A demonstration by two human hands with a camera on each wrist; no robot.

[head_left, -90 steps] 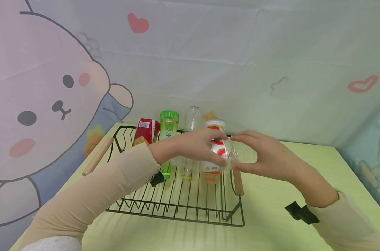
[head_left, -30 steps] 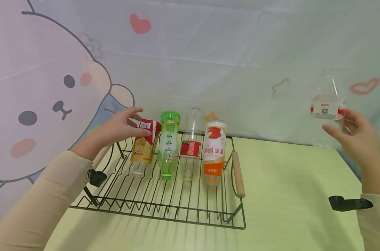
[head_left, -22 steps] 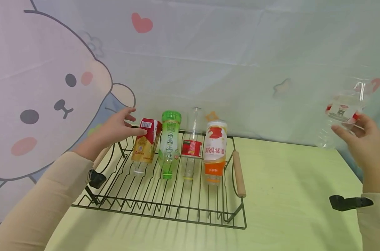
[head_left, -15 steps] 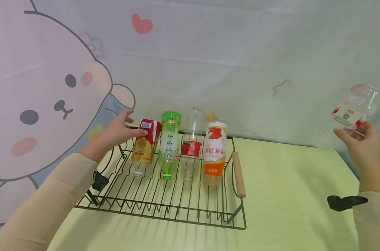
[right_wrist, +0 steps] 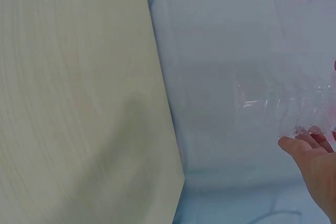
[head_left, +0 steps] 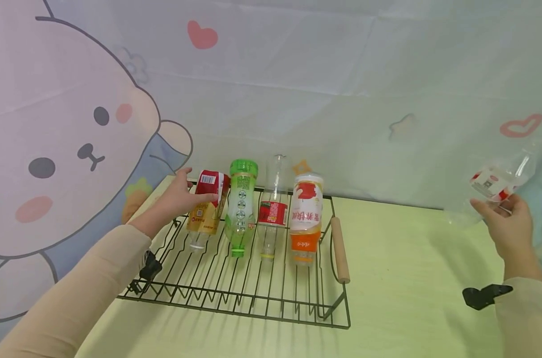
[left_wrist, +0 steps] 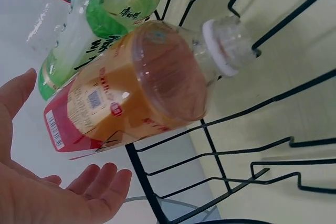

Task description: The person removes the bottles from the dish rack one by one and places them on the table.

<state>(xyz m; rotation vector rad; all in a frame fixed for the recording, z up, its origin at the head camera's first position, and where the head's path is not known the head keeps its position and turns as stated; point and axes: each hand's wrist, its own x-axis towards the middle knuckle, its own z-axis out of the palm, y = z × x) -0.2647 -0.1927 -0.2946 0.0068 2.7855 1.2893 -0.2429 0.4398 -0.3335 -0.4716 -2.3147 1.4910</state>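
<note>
My left hand (head_left: 181, 196) is spread around the base of a red-and-gold plastic bottle (head_left: 203, 211), which lies neck-down in the black wire rack (head_left: 271, 316). The left wrist view has thumb and fingers on either side of that bottle's red end, with a gap between them and it. Over at the right, my right hand (head_left: 512, 223) holds a clear plastic bottle (head_left: 492, 184) with a red-and-white label, tilted above the table's far right corner. Its see-through ribbed body also shows beside my right hand (right_wrist: 310, 166) in the right wrist view.
Beside the red-and-gold bottle lean a green bottle (head_left: 241, 204), a clear bottle with a red label (head_left: 272, 214) and a white-and-orange bottle (head_left: 306, 209). The rack has a wooden handle (head_left: 340, 251) at its right side. A printed cloth (head_left: 364, 99) hangs behind the table.
Both hands were together at the clear bottle; the right has since carried it far right, tipped it over and lowered it slightly. The left has moved over to the red-and-gold bottle.
</note>
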